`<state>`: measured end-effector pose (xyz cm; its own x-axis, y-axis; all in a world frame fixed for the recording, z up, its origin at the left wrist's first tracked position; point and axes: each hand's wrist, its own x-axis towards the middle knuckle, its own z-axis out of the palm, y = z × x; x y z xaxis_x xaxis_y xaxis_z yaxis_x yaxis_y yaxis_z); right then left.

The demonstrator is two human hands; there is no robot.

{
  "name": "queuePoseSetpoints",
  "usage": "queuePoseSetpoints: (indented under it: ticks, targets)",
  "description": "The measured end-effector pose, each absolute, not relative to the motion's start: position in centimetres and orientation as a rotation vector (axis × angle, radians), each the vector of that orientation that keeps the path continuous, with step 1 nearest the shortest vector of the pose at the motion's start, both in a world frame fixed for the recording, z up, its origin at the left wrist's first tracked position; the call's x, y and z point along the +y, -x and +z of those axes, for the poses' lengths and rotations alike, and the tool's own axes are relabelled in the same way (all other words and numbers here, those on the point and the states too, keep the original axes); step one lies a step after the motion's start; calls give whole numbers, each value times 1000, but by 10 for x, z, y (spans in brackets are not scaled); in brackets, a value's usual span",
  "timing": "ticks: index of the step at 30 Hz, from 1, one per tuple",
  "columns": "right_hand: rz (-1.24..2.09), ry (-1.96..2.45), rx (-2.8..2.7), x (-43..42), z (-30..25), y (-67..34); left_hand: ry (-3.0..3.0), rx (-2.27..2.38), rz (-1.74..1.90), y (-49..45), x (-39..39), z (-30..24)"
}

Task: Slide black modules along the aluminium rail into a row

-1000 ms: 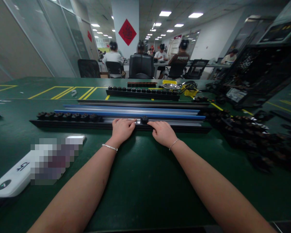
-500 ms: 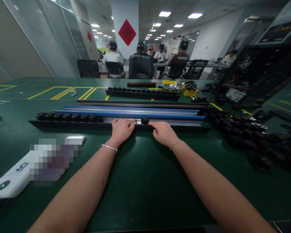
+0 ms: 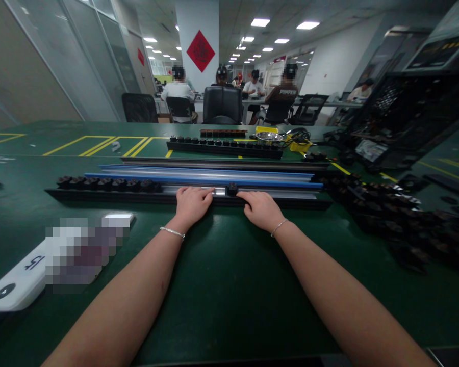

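A long black rail (image 3: 110, 195) lies across the green table in front of me, with a row of small black parts (image 3: 107, 183) seated along its left end. My left hand (image 3: 191, 204) rests on the rail near its middle, fingers stretched flat toward a single black part (image 3: 231, 188) that sits on the rail. My right hand (image 3: 260, 209) lies just right of that part, fingers flat on the rail and pointing at it. Both wrists wear thin bracelets.
Blue and silver rails (image 3: 214, 176) lie behind the black one. A second black rail with parts (image 3: 225, 147) sits farther back. A heap of loose black parts (image 3: 398, 214) covers the right side. A white device (image 3: 19, 280) lies at the left. People sit at distant desks.
My right hand and the single black part have slid slightly to the right along the rail. My left hand has stayed put.
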<state>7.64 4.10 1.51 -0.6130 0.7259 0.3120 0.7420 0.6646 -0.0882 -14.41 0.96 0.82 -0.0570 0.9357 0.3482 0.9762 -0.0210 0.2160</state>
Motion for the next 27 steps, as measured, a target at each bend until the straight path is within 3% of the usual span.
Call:
queuePoseSetpoints:
  ticks: [27]
  targets:
    - [-48, 1197, -2553, 44, 19, -87, 2083, -2110, -635, 145, 9, 7]
